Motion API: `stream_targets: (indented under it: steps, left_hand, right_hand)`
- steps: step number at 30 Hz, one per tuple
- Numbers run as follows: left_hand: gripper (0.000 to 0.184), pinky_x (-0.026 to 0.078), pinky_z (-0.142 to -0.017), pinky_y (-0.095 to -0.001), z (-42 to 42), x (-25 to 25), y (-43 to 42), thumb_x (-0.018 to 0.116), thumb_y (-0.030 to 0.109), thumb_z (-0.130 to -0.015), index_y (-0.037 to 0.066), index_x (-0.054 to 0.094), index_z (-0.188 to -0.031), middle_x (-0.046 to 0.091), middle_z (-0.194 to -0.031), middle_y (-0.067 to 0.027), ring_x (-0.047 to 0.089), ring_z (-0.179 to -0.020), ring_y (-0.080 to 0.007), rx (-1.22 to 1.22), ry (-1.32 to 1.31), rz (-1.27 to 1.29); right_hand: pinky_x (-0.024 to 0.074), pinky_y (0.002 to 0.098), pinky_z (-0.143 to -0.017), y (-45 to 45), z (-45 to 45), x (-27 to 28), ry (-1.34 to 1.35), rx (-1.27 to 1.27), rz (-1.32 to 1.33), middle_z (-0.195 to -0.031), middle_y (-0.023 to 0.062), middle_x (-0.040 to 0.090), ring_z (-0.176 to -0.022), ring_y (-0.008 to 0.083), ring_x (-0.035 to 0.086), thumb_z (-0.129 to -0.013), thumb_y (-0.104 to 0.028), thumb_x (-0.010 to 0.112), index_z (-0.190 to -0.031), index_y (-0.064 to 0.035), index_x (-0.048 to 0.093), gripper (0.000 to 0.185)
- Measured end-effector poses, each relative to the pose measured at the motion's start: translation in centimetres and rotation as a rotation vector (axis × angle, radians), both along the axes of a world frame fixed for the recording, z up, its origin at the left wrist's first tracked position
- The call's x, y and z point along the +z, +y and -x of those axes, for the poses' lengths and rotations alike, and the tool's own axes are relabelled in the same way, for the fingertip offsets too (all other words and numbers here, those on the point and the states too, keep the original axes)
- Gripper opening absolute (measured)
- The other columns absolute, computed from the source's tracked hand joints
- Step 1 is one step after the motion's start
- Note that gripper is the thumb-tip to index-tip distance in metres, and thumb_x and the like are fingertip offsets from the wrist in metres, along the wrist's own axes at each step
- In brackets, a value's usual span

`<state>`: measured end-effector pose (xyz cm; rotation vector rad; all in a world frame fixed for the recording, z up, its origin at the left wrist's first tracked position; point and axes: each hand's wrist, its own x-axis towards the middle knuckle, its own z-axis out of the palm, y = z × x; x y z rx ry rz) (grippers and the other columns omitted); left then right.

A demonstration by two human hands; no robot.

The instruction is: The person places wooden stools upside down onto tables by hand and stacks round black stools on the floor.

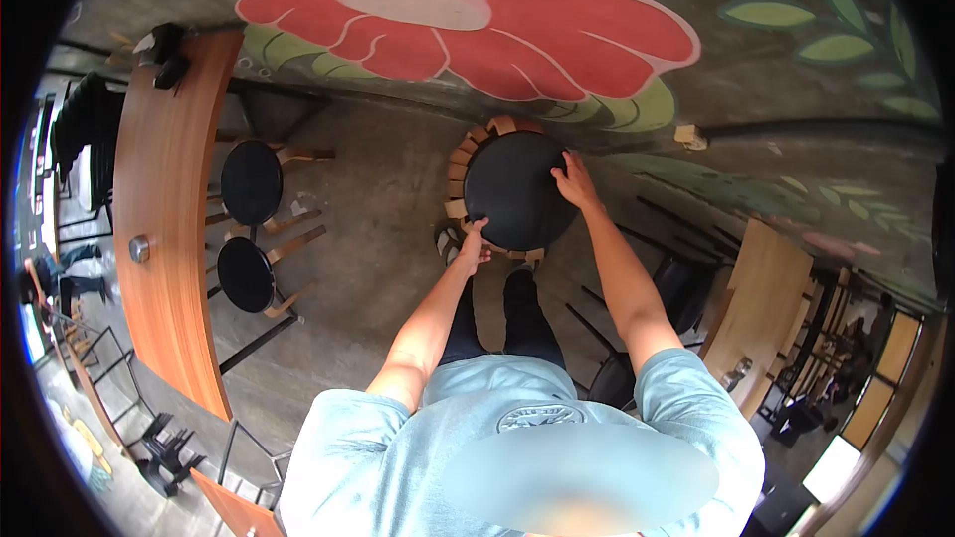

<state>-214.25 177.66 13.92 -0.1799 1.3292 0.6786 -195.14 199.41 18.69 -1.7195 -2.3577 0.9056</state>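
Observation:
A round black top [522, 189] with wooden blocks [458, 171] around its rim stands on the floor in front of me, close to the painted wall. My left hand [476, 247] is at the near left edge of the black top, its fingers apart and nothing seen in it. On the right edge lies my right hand [574, 182], fingers spread, touching the top near the rim. The underside of the round piece is hidden.
On the left stand a long wooden table [164, 219] and two round black stools [253, 182]. At the right are another wooden table [758, 308] and dark chairs [681, 288]. A flower mural [557, 30] covers the wall ahead. People's legs [80, 273] show at the far left.

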Motion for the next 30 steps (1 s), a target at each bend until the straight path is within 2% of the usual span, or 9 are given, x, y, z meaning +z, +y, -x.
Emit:
stream_targets:
  steps: [5, 8, 12, 14, 15, 17, 26, 28, 30]
  left_hand:
    - [0.057, 0.046, -0.065, -0.0302, 0.4, 1.4, -1.4, 0.046, 0.052, -0.084, 0.007, 0.044, -0.121, 0.058, -0.117, -0.0082, 0.055, -0.073, -0.0159, -0.131, 0.045, -0.097]
    - [0.053, 0.047, -0.064, -0.0302, 1.4, 1.9, -2.7, 0.045, 0.046, -0.087, 0.010, 0.042, -0.125, 0.060, -0.112, -0.0072, 0.056, -0.071, -0.0149, -0.321, 0.141, -0.092]
    - [0.049, 0.047, -0.060, -0.0292, 4.4, 0.3, -6.1, 0.044, 0.044, -0.087, 0.011, 0.043, -0.124, 0.061, -0.109, -0.0061, 0.057, -0.069, -0.0148, -0.569, 0.239, -0.068]
    - [0.045, 0.046, -0.055, -0.0283, 6.3, -1.5, -8.7, 0.045, 0.042, -0.088, 0.010, 0.047, -0.120, 0.063, -0.104, -0.0054, 0.057, -0.066, -0.0146, -0.694, 0.333, -0.051]
    - [0.043, 0.046, -0.054, -0.0281, 7.3, -1.6, -9.9, 0.046, 0.040, -0.088, 0.009, 0.050, -0.117, 0.063, -0.100, -0.0050, 0.057, -0.063, -0.0144, -0.753, 0.409, -0.034]
    - [0.038, 0.046, -0.052, -0.0280, 9.3, -1.4, -11.5, 0.045, 0.038, -0.088, 0.007, 0.056, -0.107, 0.063, -0.090, -0.0046, 0.056, -0.059, -0.0142, -0.926, 0.500, -0.007]
    - [0.038, 0.045, -0.050, -0.0324, 7.0, 2.2, -12.6, 0.044, 0.038, -0.089, 0.004, 0.059, -0.099, 0.063, -0.085, -0.0063, 0.057, -0.057, -0.0177, -1.196, 0.541, -0.109]
    - [0.037, 0.046, -0.048, -0.0330, 4.6, 1.8, -12.6, 0.047, 0.036, -0.085, 0.001, 0.060, -0.077, 0.061, -0.068, -0.0091, 0.058, -0.053, -0.0187, -1.084, 0.556, -0.216]
    - [0.036, 0.046, -0.048, -0.0326, 1.5, 3.1, -12.5, 0.047, 0.035, -0.086, 0.002, 0.060, -0.077, 0.061, -0.067, -0.0091, 0.057, -0.051, -0.0182, -1.133, 0.596, -0.259]
  right_hand:
    - [0.0387, 0.0416, -0.096, -10.4, -4.5, 5.1, 0.071, -0.211, 0.070, -0.123, 0.0220, 0.047, -0.117, 0.0390, 0.045, -0.085, -0.026, 0.054, -0.124, -0.0011, 0.045, 0.047]
    - [0.0419, 0.0400, -0.092, -21.0, -12.3, 0.4, 0.056, -0.394, 0.150, -0.114, 0.0196, 0.056, -0.109, 0.0361, 0.052, -0.084, -0.027, 0.054, -0.121, -0.0028, 0.050, 0.044]
    - [0.0511, 0.0387, -0.069, -37.6, -20.5, -1.4, -0.289, -0.419, 0.479, -0.090, 0.0144, 0.066, -0.081, 0.0300, 0.064, -0.082, -0.028, 0.052, -0.089, -0.0005, 0.063, 0.031]
    - [0.0521, 0.0392, -0.061, -41.7, -19.5, 5.5, -0.207, -0.761, 1.022, -0.089, 0.0201, 0.065, -0.072, 0.0285, 0.066, -0.083, -0.031, 0.050, -0.093, 0.0030, 0.061, 0.038]
    - [0.0528, 0.0367, -0.055, -44.8, -19.9, 6.1, -0.176, -0.810, 1.053, -0.083, 0.0171, 0.065, -0.061, 0.0224, 0.064, -0.083, -0.031, 0.047, -0.096, 0.0031, 0.061, 0.039]
    - [0.0534, 0.0388, -0.058, -49.4, -20.2, 6.5, -0.062, -0.968, 1.140, -0.090, 0.0173, 0.065, -0.066, 0.0267, 0.065, -0.083, -0.031, 0.048, -0.104, 0.0018, 0.060, 0.041]
    - [0.0524, 0.0319, -0.056, -52.5, -19.0, 5.6, 0.539, -1.213, 0.737, -0.085, 0.0153, 0.063, -0.066, 0.0233, 0.065, -0.090, -0.025, 0.039, -0.099, -0.0016, 0.056, 0.030]
    - [0.0514, 0.0289, -0.056, -52.7, -19.0, 6.7, 0.638, -1.196, 0.612, -0.083, 0.0121, 0.062, -0.065, 0.0195, 0.064, -0.092, -0.022, 0.039, -0.099, -0.0024, 0.057, 0.027]
    - [0.0512, 0.0275, -0.057, -54.4, -19.3, 7.5, 0.714, -1.189, 0.493, -0.081, 0.0110, 0.062, -0.066, 0.0179, 0.064, -0.095, -0.019, 0.036, -0.100, -0.0028, 0.056, 0.026]
